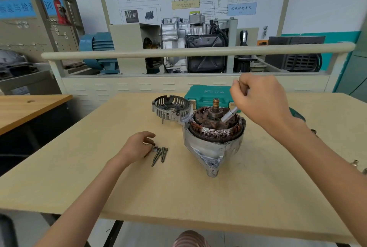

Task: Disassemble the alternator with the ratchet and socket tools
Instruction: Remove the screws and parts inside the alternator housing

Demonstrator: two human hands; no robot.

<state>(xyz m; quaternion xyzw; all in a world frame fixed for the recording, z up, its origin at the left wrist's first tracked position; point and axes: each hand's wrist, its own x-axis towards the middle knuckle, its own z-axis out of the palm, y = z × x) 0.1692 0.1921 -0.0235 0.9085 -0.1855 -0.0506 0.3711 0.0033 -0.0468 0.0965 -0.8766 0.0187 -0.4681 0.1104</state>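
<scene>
The alternator [213, 137] stands at the centre of the pale wooden table [139, 197], its open end up — copper windings ringed around a rusty rotor, the shaft sticking straight up from the middle. At about one o'clock from it the right hand [260, 99] hovers above the housing, fingers curled round a slim silver socket tool [230, 114] whose lower end slants down to touch the rotor's top just right of the shaft. The removed end cover [171, 108], a slotted grey shell, lies on its side at roughly eleven o'clock, just beside the alternator's rim. Directly behind, at twelve o'clock, sits a closed green tool case [208, 94], partly hidden by the shaft and the right hand. At nine o'clock the left hand [137, 145] rests low on the table, thumb and fingers bent in toward a small dark square part [155, 148]; whether they actually pinch it or merely touch it I cannot tell. Just right of that part lie several long bolts [160, 155], heads pointing away from the person, close together. A few small metal pieces [355, 162] lie at the table's far right edge, about three o'clock, too blurred to identify.
</scene>
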